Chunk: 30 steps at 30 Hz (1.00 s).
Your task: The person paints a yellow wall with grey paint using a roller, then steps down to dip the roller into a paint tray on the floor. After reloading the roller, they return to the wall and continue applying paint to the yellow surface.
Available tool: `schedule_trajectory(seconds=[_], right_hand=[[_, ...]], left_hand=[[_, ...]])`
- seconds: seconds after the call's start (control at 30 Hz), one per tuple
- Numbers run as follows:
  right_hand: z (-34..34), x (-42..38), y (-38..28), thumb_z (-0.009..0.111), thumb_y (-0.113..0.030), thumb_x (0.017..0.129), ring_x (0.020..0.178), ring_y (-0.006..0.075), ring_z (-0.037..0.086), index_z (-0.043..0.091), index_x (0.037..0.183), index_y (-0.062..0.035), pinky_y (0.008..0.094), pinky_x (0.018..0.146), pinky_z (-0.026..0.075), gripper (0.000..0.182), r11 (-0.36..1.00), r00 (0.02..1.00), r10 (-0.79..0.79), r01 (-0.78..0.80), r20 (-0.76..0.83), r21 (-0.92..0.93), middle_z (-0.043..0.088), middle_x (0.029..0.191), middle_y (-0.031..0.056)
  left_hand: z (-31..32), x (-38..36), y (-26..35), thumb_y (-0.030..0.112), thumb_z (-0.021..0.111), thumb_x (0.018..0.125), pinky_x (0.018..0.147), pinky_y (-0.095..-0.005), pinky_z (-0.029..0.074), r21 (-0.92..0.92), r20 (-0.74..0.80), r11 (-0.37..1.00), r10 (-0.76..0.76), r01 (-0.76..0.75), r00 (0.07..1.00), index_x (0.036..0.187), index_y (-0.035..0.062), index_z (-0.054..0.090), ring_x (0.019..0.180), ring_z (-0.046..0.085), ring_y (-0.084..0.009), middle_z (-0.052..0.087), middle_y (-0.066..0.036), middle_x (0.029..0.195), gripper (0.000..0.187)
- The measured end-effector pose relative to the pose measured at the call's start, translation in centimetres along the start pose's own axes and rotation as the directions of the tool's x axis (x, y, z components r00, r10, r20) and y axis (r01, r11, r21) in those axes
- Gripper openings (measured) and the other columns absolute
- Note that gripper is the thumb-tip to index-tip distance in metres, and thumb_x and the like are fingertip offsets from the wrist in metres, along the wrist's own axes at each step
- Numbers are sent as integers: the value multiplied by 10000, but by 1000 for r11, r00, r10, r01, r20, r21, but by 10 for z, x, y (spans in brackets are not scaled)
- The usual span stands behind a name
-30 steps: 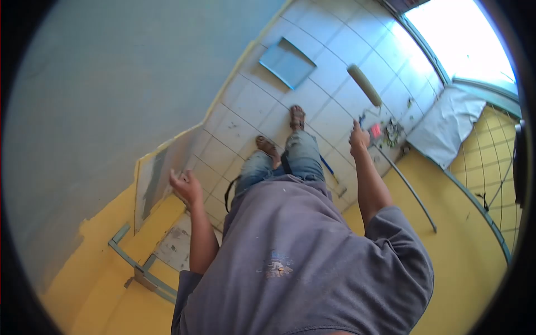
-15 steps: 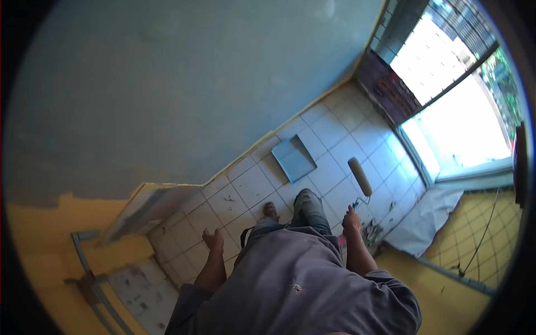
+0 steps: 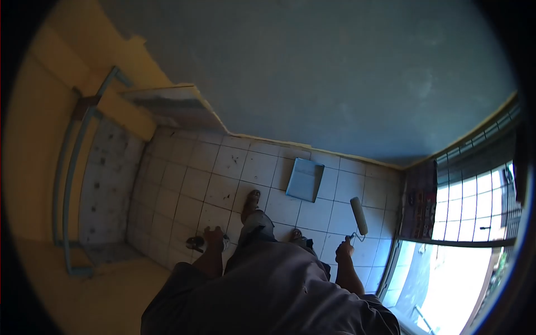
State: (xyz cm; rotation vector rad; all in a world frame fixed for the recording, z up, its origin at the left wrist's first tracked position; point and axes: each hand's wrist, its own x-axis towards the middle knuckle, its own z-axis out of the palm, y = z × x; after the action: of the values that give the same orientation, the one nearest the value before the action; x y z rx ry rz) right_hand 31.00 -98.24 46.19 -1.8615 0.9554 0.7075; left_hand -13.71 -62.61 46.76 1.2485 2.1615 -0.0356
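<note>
My right hand [image 3: 344, 252] is closed around the handle of a paint roller [image 3: 359, 216], whose pale, fuzzy sleeve points away from me above the tiles. A shallow light-blue paint tray [image 3: 305, 180] lies on the floor near the foot of the wall, ahead of my feet and apart from both hands. My left hand [image 3: 213, 235] hangs low at my side with its fingers apart and nothing in it. Just beyond it, a dark object [image 3: 195, 243], perhaps footwear, rests on the floor, partly hidden by the hand.
A grey-blue painted wall [image 3: 335, 72] with a yellow lower edge runs across the front. On the left are a leaning board [image 3: 178, 106] and a blue-grey metal rail [image 3: 72, 162]. A barred opening [image 3: 469, 195] lets in bright light at right. White tiles [image 3: 268, 167] cover the floor.
My view has turned left, so the bright opening sits lower right and more of the left rail shows. My feet have stepped. The roller stays in my right hand.
</note>
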Motion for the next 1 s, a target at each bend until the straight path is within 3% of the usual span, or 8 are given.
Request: schedule_trajectory(seconds=[0.03, 0.1, 0.23, 0.3, 0.47, 0.73, 0.83, 1.0], right_hand=[[-9, -7, -5, 692, -490, 988, 433, 160, 434, 568, 716, -116, 357, 413, 335, 479, 999, 1000, -17, 17, 0, -49, 466, 549, -7], [-22, -10, -14, 700, -491, 992, 432, 165, 453, 571, 702, -100, 359, 416, 351, 504, 990, 998, -61, 63, 21, -129, 492, 553, 5], [-33, 7, -19, 689, -516, 984, 432, 182, 467, 545, 684, -105, 358, 414, 361, 529, 958, 997, -79, 79, 9, -277, 493, 548, 19], [-39, 32, -17, 658, -546, 988, 432, 187, 469, 518, 670, -101, 362, 410, 359, 565, 960, 995, -64, 83, 79, -268, 485, 548, 36], [-32, 38, -7, 634, -527, 1010, 430, 175, 450, 464, 640, -127, 353, 408, 339, 570, 963, 995, 3, 25, 101, -268, 441, 532, 20], [-19, 42, 39, 678, -523, 975, 418, 157, 437, 483, 644, -131, 326, 403, 336, 549, 967, 992, 20, 13, 126, -253, 429, 519, -1], [-17, 40, 51, 700, -597, 936, 567, 264, 638, 708, 870, 68, 411, 508, 500, 668, 905, 995, -40, 73, 86, -419, 681, 755, 151], [5, 84, 87, 686, -626, 924, 707, 323, 721, 721, 992, 110, 464, 645, 567, 740, 867, 989, -71, 125, 128, -483, 735, 876, 216]], left_hand=[[12, -7, -32, 264, 663, 943, 1071, -527, 499, -28, -9, 999, -31, 31, 999, 1520, -18, 454, 1313, 555, -422, 496, -302, 1424, 676], [39, -22, -92, 273, 677, 917, 1083, -540, 487, -41, -17, 971, 236, -236, 972, 1508, -10, 467, 1298, 557, -439, 475, -312, 1432, 688], [-6, -112, -120, 272, 698, 894, 1062, -538, 504, -199, -30, 967, -166, 157, 986, 1510, -9, 459, 1285, 564, -449, 455, -306, 1446, 718], [-21, -134, -139, 256, 703, 890, 1036, -530, 526, -338, 22, 858, -403, 386, 915, 1514, -13, 445, 1269, 576, -451, 440, -299, 1456, 727], [-26, -157, -177, 261, 708, 888, 1027, -530, 535, -382, -78, 855, -407, 350, 910, 1513, -9, 449, 1266, 581, -459, 430, -303, 1479, 729], [-43, -106, -105, 282, 747, 868, 1086, -502, 497, -83, -254, 996, 8, -30, 967, 1477, -6, 516, 1311, 567, -425, 483, -295, 1452, 712], [-44, -73, -79, 270, 755, 869, 1055, -482, 518, -92, -211, 974, 184, -207, 960, 1472, -24, 514, 1273, 604, -404, 504, -295, 1434, 713], [-6, -61, -12, 261, 768, 897, 990, -420, 546, -2, -135, 940, 337, -341, 932, 1487, -57, 490, 1181, 671, -359, 588, -291, 1359, 725]])
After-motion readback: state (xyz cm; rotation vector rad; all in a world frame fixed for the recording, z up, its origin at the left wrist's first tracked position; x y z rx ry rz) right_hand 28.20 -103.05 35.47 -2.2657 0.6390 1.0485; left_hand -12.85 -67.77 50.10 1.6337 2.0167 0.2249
